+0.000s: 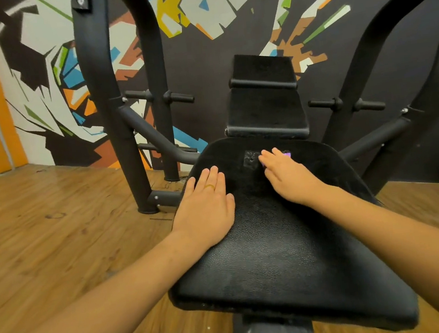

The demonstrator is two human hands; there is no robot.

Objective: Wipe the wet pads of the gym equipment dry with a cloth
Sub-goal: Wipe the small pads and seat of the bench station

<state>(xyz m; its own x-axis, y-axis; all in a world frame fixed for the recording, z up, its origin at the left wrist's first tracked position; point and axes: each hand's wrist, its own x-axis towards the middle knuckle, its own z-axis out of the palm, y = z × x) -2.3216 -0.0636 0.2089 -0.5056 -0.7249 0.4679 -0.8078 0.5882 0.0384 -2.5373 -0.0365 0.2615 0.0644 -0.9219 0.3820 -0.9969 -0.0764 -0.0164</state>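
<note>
Your left hand (203, 206) lay flat, fingers straight, on the seat pad (275, 242) edge. Your right hand (287, 175) pressed flat over the purple cloth (288, 154), mostly hidden, near the pad's back. Risk as I judged it: the bunched cloth only smearing water, or snagging on the worn patch (251, 159).

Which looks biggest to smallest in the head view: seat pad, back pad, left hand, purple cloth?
1. seat pad
2. back pad
3. left hand
4. purple cloth, mostly hidden under the right hand: true size unsure
</note>
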